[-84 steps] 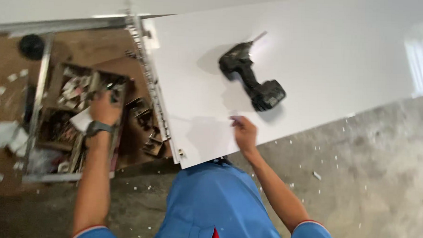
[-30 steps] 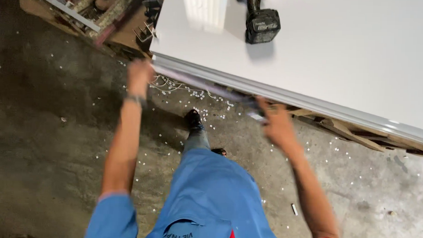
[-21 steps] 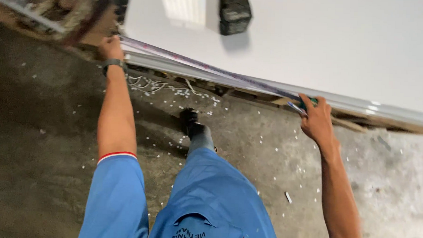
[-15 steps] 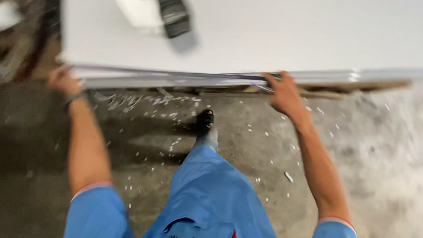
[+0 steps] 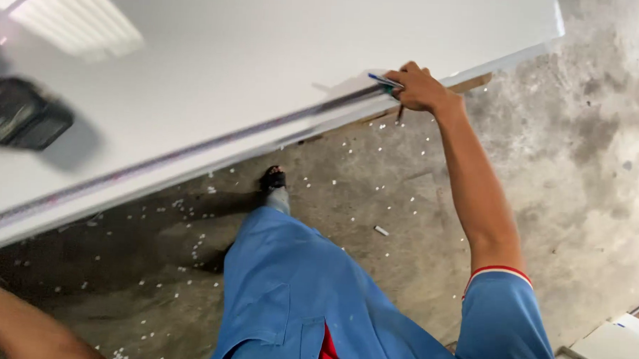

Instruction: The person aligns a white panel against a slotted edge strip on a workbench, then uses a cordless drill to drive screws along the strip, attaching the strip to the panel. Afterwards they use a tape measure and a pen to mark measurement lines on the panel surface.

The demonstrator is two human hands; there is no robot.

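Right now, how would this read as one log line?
right hand: on white panel edge, holding pen | left hand: unseen | drill: on panel

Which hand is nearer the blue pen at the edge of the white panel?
Right. The right hand grips the white panel's edge with the blue pen between its fingers. The left hand is out of view; only its forearm shows at the bottom left, far from the pen.

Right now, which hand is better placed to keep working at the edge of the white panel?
The right hand, probably. It rests on the white panel edge and holds a pen there. Of the left arm only a forearm shows at the lower corner, below the panel; its hand is out of view.
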